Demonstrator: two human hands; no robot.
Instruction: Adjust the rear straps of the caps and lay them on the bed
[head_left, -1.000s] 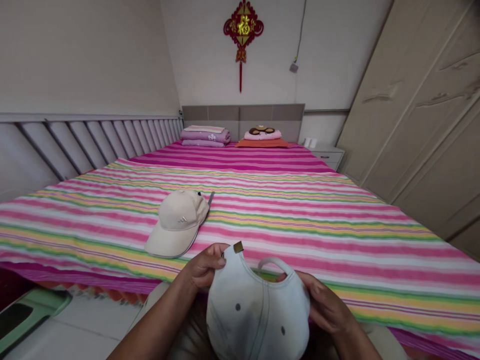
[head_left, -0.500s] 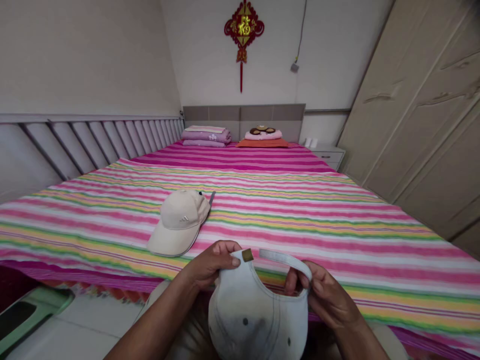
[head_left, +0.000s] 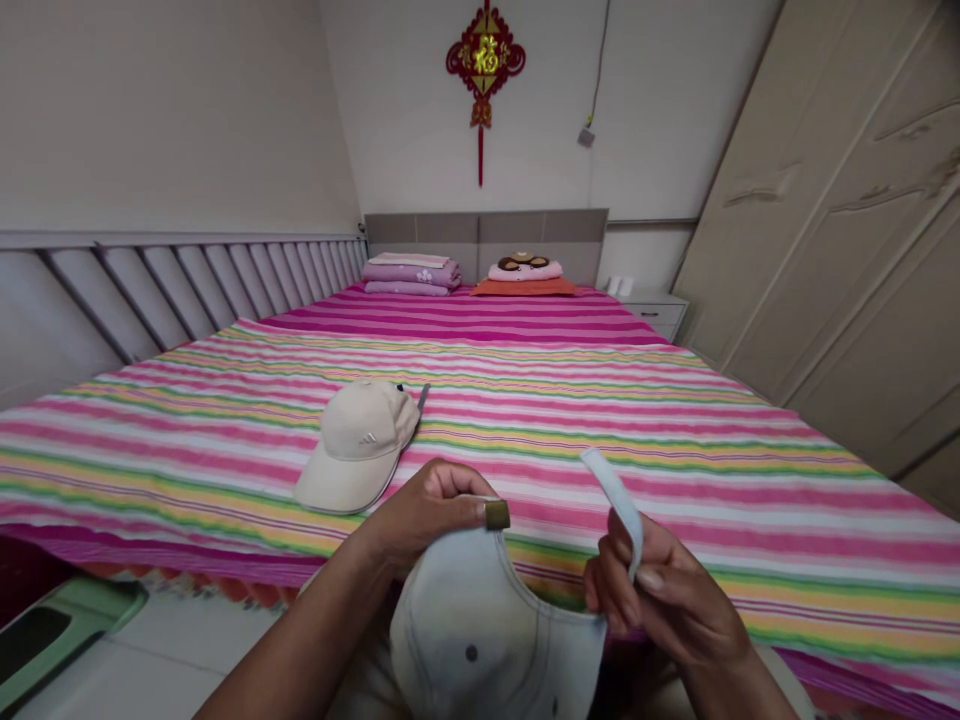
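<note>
A pale blue cap [head_left: 480, 630] is held low in front of me, its back opening turned away. My left hand [head_left: 439, 505] pinches the cap's edge beside a brass-coloured buckle [head_left: 496, 515]. At the right, my right hand [head_left: 667, 590] grips the cap's loose strap [head_left: 619, 500] between thumb and fingers. The strap's free end points up and left, apart from the buckle. Beyond my left hand, a beige cap [head_left: 360, 435] with a small logo lies on the bed, brim toward me.
The bed [head_left: 525, 400] has a striped cover. Folded purple bedding [head_left: 412, 275] and a pink and orange pile [head_left: 525, 275] lie by the headboard [head_left: 480, 235]. A nightstand [head_left: 660, 310] and wardrobe [head_left: 810, 250] stand right; a green stool [head_left: 82, 620] is lower left.
My right hand has moved slightly right and raised the strap, whose free end has swung up and away from the buckle. The pale blue cap has shifted a little left.
</note>
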